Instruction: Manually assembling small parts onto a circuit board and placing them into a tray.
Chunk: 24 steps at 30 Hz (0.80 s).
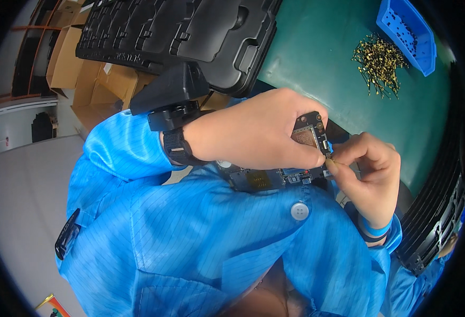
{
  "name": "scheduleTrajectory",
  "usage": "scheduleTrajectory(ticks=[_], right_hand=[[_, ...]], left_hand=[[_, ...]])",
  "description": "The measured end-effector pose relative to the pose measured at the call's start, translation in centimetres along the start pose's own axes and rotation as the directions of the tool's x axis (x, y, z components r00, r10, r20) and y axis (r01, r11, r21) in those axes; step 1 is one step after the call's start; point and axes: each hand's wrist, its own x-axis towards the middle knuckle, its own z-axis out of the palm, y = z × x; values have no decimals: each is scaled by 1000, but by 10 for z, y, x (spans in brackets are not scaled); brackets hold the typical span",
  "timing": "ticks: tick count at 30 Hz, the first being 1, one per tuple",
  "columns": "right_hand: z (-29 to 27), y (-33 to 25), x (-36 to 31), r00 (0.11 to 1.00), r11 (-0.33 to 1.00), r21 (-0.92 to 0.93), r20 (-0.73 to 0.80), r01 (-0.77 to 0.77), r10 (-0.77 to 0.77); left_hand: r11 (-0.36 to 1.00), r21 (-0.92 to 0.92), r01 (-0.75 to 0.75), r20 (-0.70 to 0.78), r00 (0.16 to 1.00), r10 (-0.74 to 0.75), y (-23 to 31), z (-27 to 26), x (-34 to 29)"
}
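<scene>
My left hand (261, 129) is closed round a dark circuit board (259, 180), which lies tilted close against the front of my blue smock. A square metal-framed part and small components show at its upper end, beside my left thumb. Much of the board is hidden under that hand. My right hand (372, 171) pinches with thumb and forefinger at the board's right edge, right by the left thumb tip. Whatever sits between those fingertips is too small to make out. A black strap with a black device (177, 100) is round my left wrist.
On the green tabletop (306, 66), a heap of thin yellow-and-black cables (380, 63) lies beside a blue bin (425, 50) with small dark parts. A black moulded tray (206, 31) stands at the far left, near cardboard boxes (111, 87). Black trays (433, 222) are stacked at right.
</scene>
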Motion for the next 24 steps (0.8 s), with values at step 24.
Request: scheduleTrajectory(ticks=[24], right_hand=[[-8, -5, 8, 993, 995, -24, 68, 98, -96]], left_hand=[[999, -32, 3, 75, 997, -1, 11, -10, 1]])
